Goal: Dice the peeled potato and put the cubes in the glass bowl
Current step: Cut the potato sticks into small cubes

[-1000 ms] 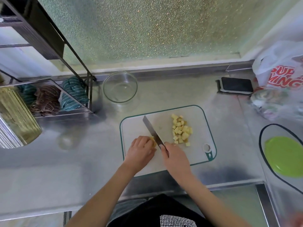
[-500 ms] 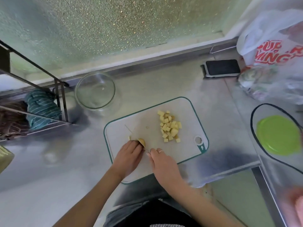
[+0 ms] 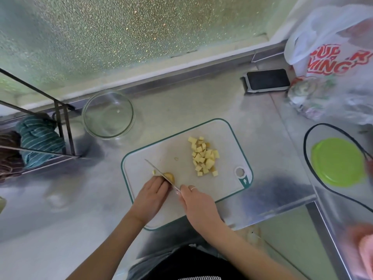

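Note:
On the white, teal-edged cutting board my left hand presses down a small piece of peeled potato. My right hand grips a knife, whose blade lies across that piece and points up-left. A tiny offcut sits just left of the blade. A heap of yellow potato cubes lies on the board's right half. The glass bowl stands on the steel counter up-left of the board and holds no cubes.
A black wire rack with folded striped cloths stands at left. A dark phone-like slab lies at the back right, beside a white printed plastic bag. A green lid rests at right. Frosted glass backs the counter.
The view has swung left, then steadied. The knife, raised flat a second ago, is now down across the potato piece; both hands stay at the board's near left.

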The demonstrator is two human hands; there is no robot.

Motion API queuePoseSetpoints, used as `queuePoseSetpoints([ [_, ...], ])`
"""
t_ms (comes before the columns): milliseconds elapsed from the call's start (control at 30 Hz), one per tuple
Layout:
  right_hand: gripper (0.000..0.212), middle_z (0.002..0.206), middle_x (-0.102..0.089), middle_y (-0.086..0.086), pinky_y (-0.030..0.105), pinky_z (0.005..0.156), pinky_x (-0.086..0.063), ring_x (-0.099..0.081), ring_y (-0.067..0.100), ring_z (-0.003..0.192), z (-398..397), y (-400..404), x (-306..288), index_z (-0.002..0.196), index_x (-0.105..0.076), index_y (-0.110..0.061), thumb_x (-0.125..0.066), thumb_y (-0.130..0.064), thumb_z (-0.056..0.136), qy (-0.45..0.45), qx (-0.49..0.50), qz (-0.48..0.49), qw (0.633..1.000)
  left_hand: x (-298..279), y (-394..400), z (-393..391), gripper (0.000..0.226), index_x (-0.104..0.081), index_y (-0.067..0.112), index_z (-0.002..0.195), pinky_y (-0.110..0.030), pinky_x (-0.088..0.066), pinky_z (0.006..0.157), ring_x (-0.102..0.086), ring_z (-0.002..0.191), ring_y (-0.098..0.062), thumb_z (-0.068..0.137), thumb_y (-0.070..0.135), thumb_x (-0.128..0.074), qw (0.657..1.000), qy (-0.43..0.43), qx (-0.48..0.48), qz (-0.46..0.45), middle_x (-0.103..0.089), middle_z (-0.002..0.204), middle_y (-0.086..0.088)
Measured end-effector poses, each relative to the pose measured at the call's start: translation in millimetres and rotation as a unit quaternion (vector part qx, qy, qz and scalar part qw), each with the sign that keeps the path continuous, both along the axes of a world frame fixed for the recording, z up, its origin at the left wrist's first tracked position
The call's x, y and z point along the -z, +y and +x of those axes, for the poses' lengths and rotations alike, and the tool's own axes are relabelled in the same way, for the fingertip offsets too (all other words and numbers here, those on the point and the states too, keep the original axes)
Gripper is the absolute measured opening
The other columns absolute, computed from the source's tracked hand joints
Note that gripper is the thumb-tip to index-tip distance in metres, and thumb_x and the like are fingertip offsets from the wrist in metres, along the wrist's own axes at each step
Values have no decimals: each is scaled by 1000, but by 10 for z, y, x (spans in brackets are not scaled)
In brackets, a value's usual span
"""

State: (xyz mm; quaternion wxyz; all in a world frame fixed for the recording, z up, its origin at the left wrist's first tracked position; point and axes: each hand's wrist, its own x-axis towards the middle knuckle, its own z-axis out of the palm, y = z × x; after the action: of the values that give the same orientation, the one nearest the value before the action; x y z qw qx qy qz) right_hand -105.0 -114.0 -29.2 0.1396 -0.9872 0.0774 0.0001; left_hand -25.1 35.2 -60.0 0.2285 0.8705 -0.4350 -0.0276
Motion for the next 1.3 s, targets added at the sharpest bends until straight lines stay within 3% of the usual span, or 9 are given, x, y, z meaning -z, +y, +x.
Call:
queuePoseSetpoints([
  [233,30,54,-53,-6,19,31,-32,-48,10,32,29,10,0,76,-55,-22,-32,-35,92,5,-1,6,1000,-10,-8,7,25,-48,7,109,-35,-53,78,-47,91,-25,89,21,-43,1000,-13,-12,-1,-63,96,-17],
  [400,33,53,-52,-6,16,34,-24,-48,9,32,65,18,-44,75,-56,-23,-32,-36,92,18,1,7,1000,-18,-31,40,33,-49,8,104,-34,-52,76,-47,88,-23,102,29,-23,999,-24,-23,-9,-64,91,-15],
  [600,44,50,-51,-4,16,35,-22,-47,9,31,101,15,-90,73,-57,-22,-23,-38,97,40,5,21,999,12,-53,16,52,-64,0,94,-36,-55,75,-49,85,-23,102,32,-23,998,1,-62,-10,-64,89,-14],
  [733,40,54,-54,-2,21,35,-32,-52,14,36,104,-10,-23,77,-58,-17,-29,-37,96,69,-8,64,996,27,-35,46,44,-62,2,93,-34,-52,77,-50,83,-23,101,30,-28,999,-2,-43,-21,-63,89,-13],
  [833,31,72,-64,7,31,50,-44,-63,27,58,104,-34,43,93,-59,-10,-38,-32,100,105,-14,111,988,32,-68,56,33,-61,5,88,-29,-44,79,-48,81,-20,98,26,-37,998,1,-46,-31,-63,84,-11],
  [967,38,95,-65,8,36,70,-47,-64,28,83,136,-46,3,113,-53,-13,-25,-36,102,161,-8,119,980,68,-76,50,28,-62,4,87,-29,-39,81,-46,81,-19,95,23,-42,998,-15,-46,-41,-63,84,-11],
  [1033,37,93,-65,6,33,68,-47,-65,26,81,149,-61,-45,111,-53,-14,-25,-37,102,164,-4,118,979,58,-73,43,37,-62,4,88,-29,-39,82,-46,81,-19,99,27,-35,998,-15,-46,-44,-63,85,-10],
  [1133,23,70,-61,1,26,48,-39,-62,19,56,147,-106,-80,92,-55,-16,-42,-33,98,124,1,70,990,25,-74,39,31,-60,5,87,-29,-39,81,-46,81,-19,98,23,-37,998,-20,-45,-42,-62,84,-11],
  [1300,30,77,-64,8,37,65,-51,-64,26,70,162,-284,-131,93,-56,-12,-37,-35,101,122,89,120,981,-21,-16,-3,11,-52,11,93,-28,-45,79,-48,84,-20,91,20,-45,996,-36,-54,-54,-64,88,-11],
])
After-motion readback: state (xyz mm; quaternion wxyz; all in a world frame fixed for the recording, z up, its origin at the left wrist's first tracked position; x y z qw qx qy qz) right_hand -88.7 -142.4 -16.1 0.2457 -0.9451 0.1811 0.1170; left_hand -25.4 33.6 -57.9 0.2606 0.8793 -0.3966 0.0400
